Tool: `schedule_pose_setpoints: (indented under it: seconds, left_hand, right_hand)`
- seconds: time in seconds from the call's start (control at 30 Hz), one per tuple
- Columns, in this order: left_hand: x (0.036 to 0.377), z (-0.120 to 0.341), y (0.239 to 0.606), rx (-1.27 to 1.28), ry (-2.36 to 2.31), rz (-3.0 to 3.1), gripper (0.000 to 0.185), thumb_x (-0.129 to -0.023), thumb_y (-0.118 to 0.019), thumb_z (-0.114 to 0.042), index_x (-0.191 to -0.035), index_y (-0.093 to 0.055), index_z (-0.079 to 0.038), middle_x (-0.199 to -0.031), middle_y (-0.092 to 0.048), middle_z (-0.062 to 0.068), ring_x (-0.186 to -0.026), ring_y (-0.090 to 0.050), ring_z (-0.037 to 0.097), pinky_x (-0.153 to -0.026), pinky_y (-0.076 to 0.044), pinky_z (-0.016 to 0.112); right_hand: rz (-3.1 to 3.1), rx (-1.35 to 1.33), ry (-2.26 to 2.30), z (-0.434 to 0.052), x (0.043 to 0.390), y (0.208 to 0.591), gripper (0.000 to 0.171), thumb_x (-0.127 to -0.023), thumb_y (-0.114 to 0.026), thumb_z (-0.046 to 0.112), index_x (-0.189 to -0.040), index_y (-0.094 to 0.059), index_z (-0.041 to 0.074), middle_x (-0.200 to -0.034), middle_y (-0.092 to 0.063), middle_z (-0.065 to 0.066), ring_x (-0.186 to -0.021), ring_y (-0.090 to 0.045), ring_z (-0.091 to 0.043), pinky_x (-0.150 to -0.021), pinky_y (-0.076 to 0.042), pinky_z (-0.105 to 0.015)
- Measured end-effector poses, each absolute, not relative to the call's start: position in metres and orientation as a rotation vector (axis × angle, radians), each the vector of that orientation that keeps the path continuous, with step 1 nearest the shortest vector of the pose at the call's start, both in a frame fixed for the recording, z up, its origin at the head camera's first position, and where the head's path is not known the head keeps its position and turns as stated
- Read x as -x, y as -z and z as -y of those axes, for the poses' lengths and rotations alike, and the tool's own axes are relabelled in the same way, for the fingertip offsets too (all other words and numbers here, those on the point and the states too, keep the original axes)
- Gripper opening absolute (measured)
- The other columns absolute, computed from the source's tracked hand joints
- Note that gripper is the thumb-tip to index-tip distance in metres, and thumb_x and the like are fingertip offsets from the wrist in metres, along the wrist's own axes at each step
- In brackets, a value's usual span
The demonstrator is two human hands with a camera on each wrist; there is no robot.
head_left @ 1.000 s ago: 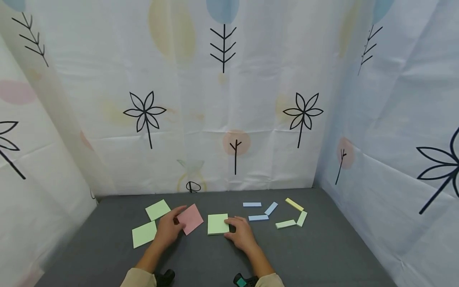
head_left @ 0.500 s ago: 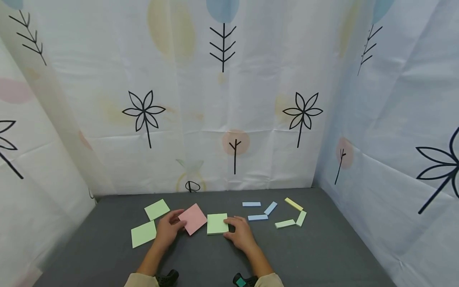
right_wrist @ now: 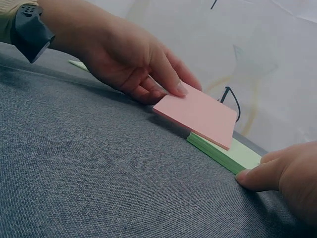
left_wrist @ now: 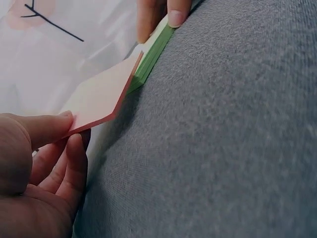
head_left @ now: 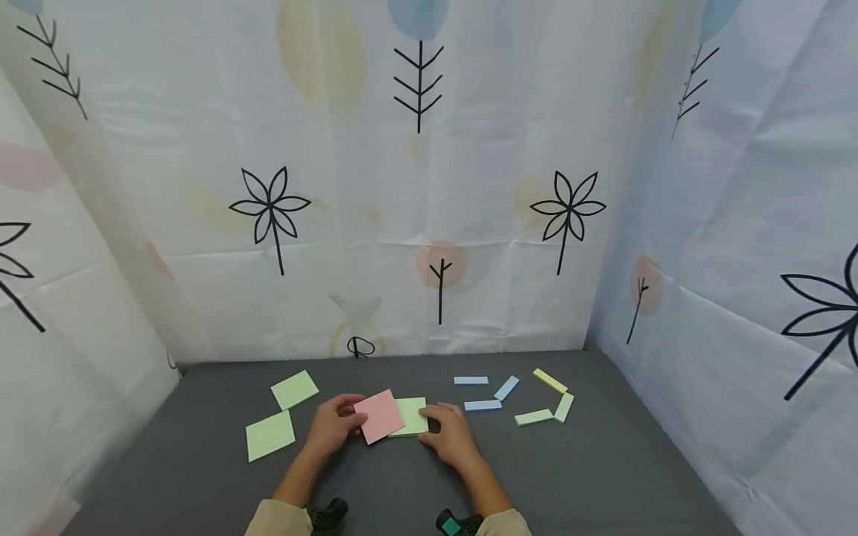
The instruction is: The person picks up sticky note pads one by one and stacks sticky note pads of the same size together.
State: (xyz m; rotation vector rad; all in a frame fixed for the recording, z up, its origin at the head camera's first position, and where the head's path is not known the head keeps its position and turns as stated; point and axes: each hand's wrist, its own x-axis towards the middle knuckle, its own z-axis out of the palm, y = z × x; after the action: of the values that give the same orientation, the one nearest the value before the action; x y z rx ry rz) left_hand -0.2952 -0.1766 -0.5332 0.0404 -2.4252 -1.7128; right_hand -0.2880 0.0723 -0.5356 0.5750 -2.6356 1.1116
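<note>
My left hand (head_left: 330, 427) pinches a pink sticky note pad (head_left: 379, 417) by its left corner, thumb on top and fingers beneath. The pad is tilted and overhangs the left part of a green stack of sticky note pads (head_left: 415, 418). In the left wrist view, the layered green edge (left_wrist: 151, 59) shows beyond the pink pad. My right hand (head_left: 456, 436) holds the right side of that stack between thumb and fingers, and the stack lies on the grey cloth. From the right wrist view, the pink pad (right_wrist: 200, 114) sits above the near end of the green stack (right_wrist: 223, 153).
Two separate green square pads (head_left: 295, 390) lie to the left, corner near corner. At the back right are several narrow strips: blue ones (head_left: 482, 406), a yellow one (head_left: 550, 380) and pale green ones (head_left: 534, 418). A patterned white curtain (head_left: 469, 186) borders the grey table (head_left: 590, 476).
My left hand has moved right with the pink pad, from beside the green stack to over its left part. My right hand stays on the stack.
</note>
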Motion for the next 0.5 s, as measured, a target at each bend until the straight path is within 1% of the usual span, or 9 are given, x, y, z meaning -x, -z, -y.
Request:
schedule_pose_setpoints:
  seconds: [0.17, 0.3, 0.5]
  left_hand:
    - [0.3, 0.167, 0.533, -0.035, 1.541, 2.491, 0.03, -0.079, -0.078, -0.001, -0.108, -0.07, -0.002, -0.095, -0.067, 0.01, -0.068, -0.06, 0.016, -0.058, -0.052, 0.028]
    - [0.302, 0.158, 0.532, -0.08, 1.465, 2.49, 0.031, -0.079, -0.079, -0.003, -0.108, -0.07, -0.001, -0.098, -0.067, 0.012, -0.067, -0.06, 0.015, -0.057, -0.049, 0.03]
    - [0.303, 0.144, 0.53, -0.122, 1.383, 2.425, 0.033, -0.078, -0.079, -0.002, -0.109, -0.069, -0.001, -0.1, -0.066, 0.014, -0.077, -0.066, 0.02, -0.065, -0.053, 0.035]
  right_hand:
    - [2.644, -0.57, -1.109, -0.073, 0.288, 0.536, 0.042, -0.075, -0.083, 0.008, -0.115, -0.071, 0.005, -0.119, -0.067, -0.01, -0.121, -0.05, -0.037, -0.096, -0.042, -0.053]
    - [2.65, -0.561, -1.105, -0.073, 0.288, 0.537, 0.042, -0.075, -0.083, 0.009, -0.115, -0.071, 0.006, -0.12, -0.067, -0.01, -0.121, -0.05, -0.036, -0.096, -0.042, -0.053]
    - [2.663, -0.534, -1.128, -0.071, 0.288, 0.536, 0.043, -0.075, -0.082, 0.009, -0.116, -0.07, 0.006, -0.12, -0.066, -0.01, -0.122, -0.049, -0.036, -0.096, -0.042, -0.053]
